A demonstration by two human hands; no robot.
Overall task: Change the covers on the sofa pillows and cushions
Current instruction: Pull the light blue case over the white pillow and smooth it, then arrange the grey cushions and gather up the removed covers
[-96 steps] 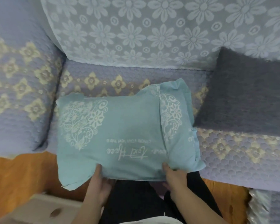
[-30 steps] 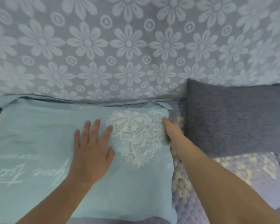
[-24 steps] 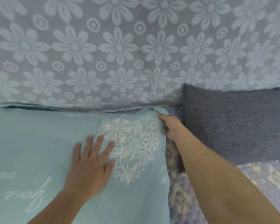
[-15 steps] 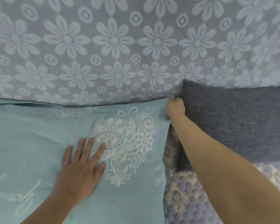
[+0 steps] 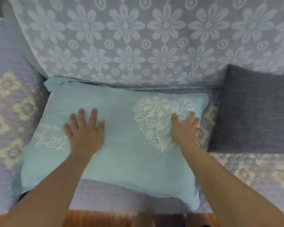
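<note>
- Nearest, an orange wooden sofa edge (image 5: 105,218) shows below the quilted lilac seat cover (image 5: 252,174).
- Left hand (image 5: 84,134) and right hand (image 5: 184,130) rest flat, fingers spread, gripping nothing, on the teal printed pillow (image 5: 125,158) lying on the seat.
- White script on the pillow is upside down, unreadable.
- Beside it lies a dark grey cushion (image 5: 252,112); behind it, a floral lace backrest cover (image 5: 138,38).

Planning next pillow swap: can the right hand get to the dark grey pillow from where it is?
Probably yes. The right hand rests flat on the teal pillow near its right edge, and the dark grey pillow lies just beyond on the sofa seat, with nothing between them.
</note>
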